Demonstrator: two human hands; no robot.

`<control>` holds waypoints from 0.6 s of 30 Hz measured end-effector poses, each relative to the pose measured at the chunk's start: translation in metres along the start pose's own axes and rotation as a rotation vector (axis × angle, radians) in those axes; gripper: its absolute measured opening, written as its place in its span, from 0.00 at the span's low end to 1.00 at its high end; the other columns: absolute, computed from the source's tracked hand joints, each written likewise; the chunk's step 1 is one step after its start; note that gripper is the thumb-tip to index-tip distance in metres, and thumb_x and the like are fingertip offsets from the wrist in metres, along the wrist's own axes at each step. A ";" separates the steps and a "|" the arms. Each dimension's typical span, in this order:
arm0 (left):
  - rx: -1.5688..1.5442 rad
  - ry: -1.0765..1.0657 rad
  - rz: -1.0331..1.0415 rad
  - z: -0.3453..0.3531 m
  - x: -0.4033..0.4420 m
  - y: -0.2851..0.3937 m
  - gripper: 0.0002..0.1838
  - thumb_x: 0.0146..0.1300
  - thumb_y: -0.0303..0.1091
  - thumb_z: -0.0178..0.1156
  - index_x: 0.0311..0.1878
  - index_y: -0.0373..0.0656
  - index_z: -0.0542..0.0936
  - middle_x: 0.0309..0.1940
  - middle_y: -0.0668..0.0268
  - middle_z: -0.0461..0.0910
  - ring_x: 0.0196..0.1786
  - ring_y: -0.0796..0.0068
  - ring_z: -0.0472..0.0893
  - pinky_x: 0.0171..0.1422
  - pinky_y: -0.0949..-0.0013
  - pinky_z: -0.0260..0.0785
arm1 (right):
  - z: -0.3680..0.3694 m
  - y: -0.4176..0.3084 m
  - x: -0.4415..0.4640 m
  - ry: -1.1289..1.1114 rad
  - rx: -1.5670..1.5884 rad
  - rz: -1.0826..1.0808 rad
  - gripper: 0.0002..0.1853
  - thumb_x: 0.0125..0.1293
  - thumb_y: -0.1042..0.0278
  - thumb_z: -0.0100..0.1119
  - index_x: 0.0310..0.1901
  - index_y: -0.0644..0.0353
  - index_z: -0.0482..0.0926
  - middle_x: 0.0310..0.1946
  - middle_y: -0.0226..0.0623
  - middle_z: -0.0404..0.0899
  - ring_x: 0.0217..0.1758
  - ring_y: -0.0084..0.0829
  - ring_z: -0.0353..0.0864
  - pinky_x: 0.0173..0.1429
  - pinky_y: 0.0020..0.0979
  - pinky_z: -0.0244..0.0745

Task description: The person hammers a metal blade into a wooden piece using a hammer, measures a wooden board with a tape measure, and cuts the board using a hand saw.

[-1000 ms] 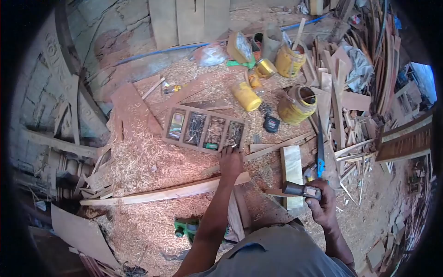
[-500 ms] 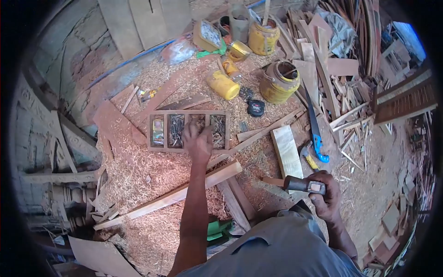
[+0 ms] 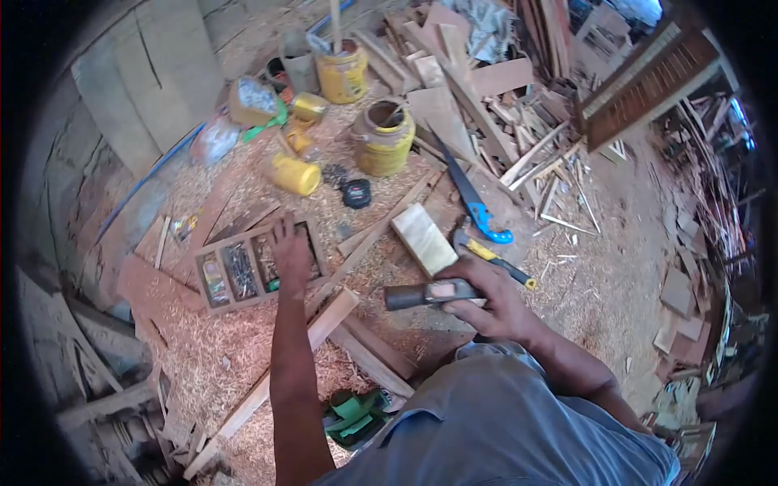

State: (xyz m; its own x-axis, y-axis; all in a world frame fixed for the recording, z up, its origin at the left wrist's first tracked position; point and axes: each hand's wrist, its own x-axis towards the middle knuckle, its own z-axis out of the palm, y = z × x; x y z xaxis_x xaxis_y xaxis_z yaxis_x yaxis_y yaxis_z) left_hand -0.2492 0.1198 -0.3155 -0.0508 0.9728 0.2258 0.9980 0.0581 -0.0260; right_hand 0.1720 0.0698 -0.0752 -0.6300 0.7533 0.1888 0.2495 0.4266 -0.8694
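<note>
My left hand (image 3: pixel 290 249) is over the right part of a wooden compartment box (image 3: pixel 199 279), its fingers apart and reaching into it. Dark nails (image 3: pixel 239 269) fill one compartment, and a small green item (image 3: pixel 273 284) shows beside the hand. My right hand (image 3: pixel 492 298) is wrapped round a hammer (image 3: pixel 412 297), its dark head pointing left. Just beyond that hand lies a pale wood block (image 3: pixel 425 240). A second hammer with a yellow and black handle (image 3: pixel 506 265) and a blue-handled saw (image 3: pixel 476 212) rest to the right of the block.
Yellow buckets (image 3: pixel 384 146), a yellow can (image 3: pixel 293 174) and a black tape measure (image 3: pixel 356 193) stand or lie beyond the box. Scrap wood (image 3: pixel 519 138) is piled at the back right. A long wood strip (image 3: pixel 252 405) and a green tool (image 3: pixel 354 417) are near my body.
The view has swung, shifting the scene leftward. My left hand went from the box's edge to over its compartments and now sits further right in it. My right hand keeps the hammer, nearer the block.
</note>
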 end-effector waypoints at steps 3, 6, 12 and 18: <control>-0.018 -0.057 -0.081 -0.036 -0.001 0.013 0.19 0.56 0.24 0.69 0.52 0.34 0.87 0.81 0.46 0.69 0.82 0.36 0.65 0.86 0.39 0.56 | -0.001 0.006 0.005 0.019 -0.012 0.006 0.22 0.75 0.55 0.72 0.62 0.61 0.82 0.49 0.47 0.85 0.53 0.50 0.88 0.56 0.46 0.81; -0.190 0.078 -0.173 -0.045 -0.006 0.012 0.16 0.59 0.22 0.65 0.52 0.36 0.85 0.64 0.46 0.83 0.61 0.41 0.83 0.67 0.46 0.76 | -0.004 0.010 0.012 -0.005 0.019 0.063 0.22 0.76 0.54 0.71 0.63 0.59 0.82 0.50 0.48 0.86 0.54 0.50 0.89 0.57 0.47 0.81; -0.835 0.156 -0.440 -0.037 -0.017 -0.009 0.11 0.71 0.23 0.62 0.55 0.39 0.82 0.36 0.60 0.85 0.32 0.63 0.85 0.40 0.61 0.79 | -0.008 0.019 0.019 -0.059 0.022 -0.015 0.23 0.77 0.55 0.70 0.65 0.59 0.80 0.52 0.49 0.86 0.57 0.52 0.88 0.60 0.48 0.81; -1.514 0.251 -0.643 -0.123 -0.030 0.030 0.12 0.77 0.23 0.62 0.60 0.37 0.82 0.37 0.66 0.84 0.37 0.76 0.83 0.42 0.69 0.77 | -0.008 0.022 0.018 -0.068 0.002 -0.102 0.25 0.78 0.54 0.69 0.66 0.61 0.79 0.50 0.49 0.86 0.54 0.50 0.88 0.58 0.47 0.81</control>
State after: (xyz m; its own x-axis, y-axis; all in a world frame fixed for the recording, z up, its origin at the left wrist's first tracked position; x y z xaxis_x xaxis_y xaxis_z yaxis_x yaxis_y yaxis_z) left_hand -0.2130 0.0649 -0.2031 -0.5838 0.8113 -0.0312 -0.0430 0.0074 0.9990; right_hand 0.1719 0.0970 -0.0867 -0.7003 0.6704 0.2451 0.1798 0.4980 -0.8483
